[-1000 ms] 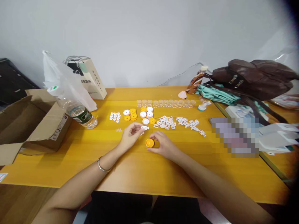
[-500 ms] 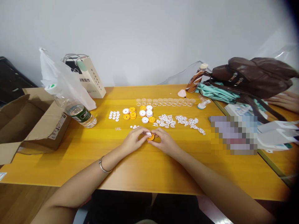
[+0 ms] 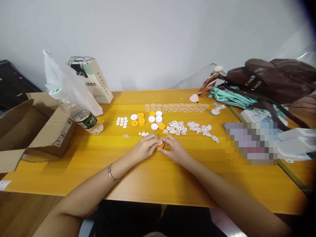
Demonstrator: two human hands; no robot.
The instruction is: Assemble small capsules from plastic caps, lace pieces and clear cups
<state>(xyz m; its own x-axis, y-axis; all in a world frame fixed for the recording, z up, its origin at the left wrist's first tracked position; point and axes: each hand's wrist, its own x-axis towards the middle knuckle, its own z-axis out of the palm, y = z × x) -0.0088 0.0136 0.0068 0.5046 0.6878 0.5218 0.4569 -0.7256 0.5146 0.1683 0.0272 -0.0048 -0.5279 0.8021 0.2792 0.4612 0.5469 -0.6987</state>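
Note:
Both hands meet at the middle of the table, around one orange grooved disc [image 3: 160,146]. My right hand [image 3: 175,149] holds this disc by its right edge between thumb and fingers. My left hand [image 3: 145,147] has its fingertips pinched together at the disc's upper left, on a small white piece [image 3: 161,142] mostly hidden by them. Just beyond the hands stand stacked white and orange discs [image 3: 154,126], with more discs [image 3: 141,121] to their left. White lattice-like pieces [image 3: 177,127] lie to the right, and small white round parts [image 3: 144,134] nearer my left hand.
Clear cups [image 3: 175,107] form a row farther back; white knobs [image 3: 121,121] sit in a grid. A water bottle [image 3: 86,120] and open carton [image 3: 46,141] stand left. A brown bag [image 3: 269,77], drink bottle [image 3: 209,82] and blurred flat object [image 3: 250,143] occupy the right, near another person's hand [image 3: 301,107].
My left fingers have closed in over the orange disc, covering more of the white piece. My right hand keeps its hold. The whole view has shifted slightly.

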